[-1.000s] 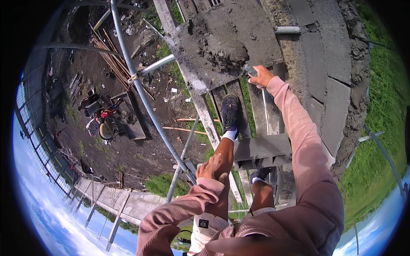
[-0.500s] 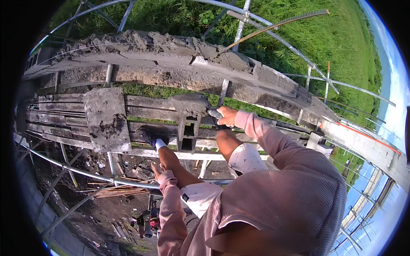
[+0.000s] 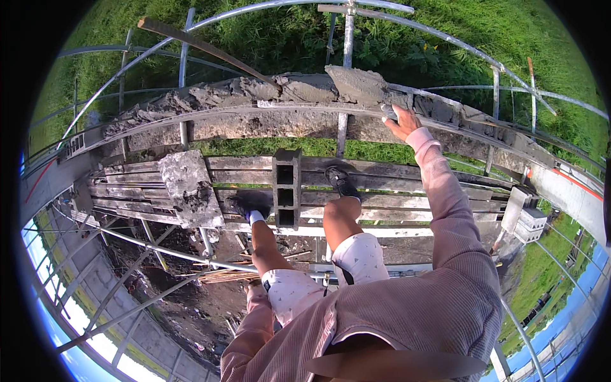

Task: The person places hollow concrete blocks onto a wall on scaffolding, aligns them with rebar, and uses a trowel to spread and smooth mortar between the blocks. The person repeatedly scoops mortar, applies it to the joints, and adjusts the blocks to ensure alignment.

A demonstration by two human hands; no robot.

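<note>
My right hand (image 3: 403, 123) is closed round the grey handle of a trowel (image 3: 388, 113) at the inner edge of the block wall (image 3: 375, 109). The blade is loaded with wet grey mortar (image 3: 358, 84) and lies over the wall's top; whether it touches the mortar bed there I cannot tell. Low beside my left thigh hangs my left hand (image 3: 252, 290), its fingers mostly hidden. A hollow concrete block (image 3: 287, 218) stands on the planks between my feet, its cavities showing.
Wooden scaffold planks (image 3: 382, 198) run under my feet, with gaps between them. A mortar-stained board (image 3: 186, 184) lies on them at left. A rusty bar (image 3: 210, 48) rises from the wall. Steel scaffold pipes (image 3: 348, 44) surround me, and the ground lies far below.
My right hand has carried the loaded trowel from above the hollow block, up and right, to the wall's top. My left hand has dropped lower. The view has swung to the right.
</note>
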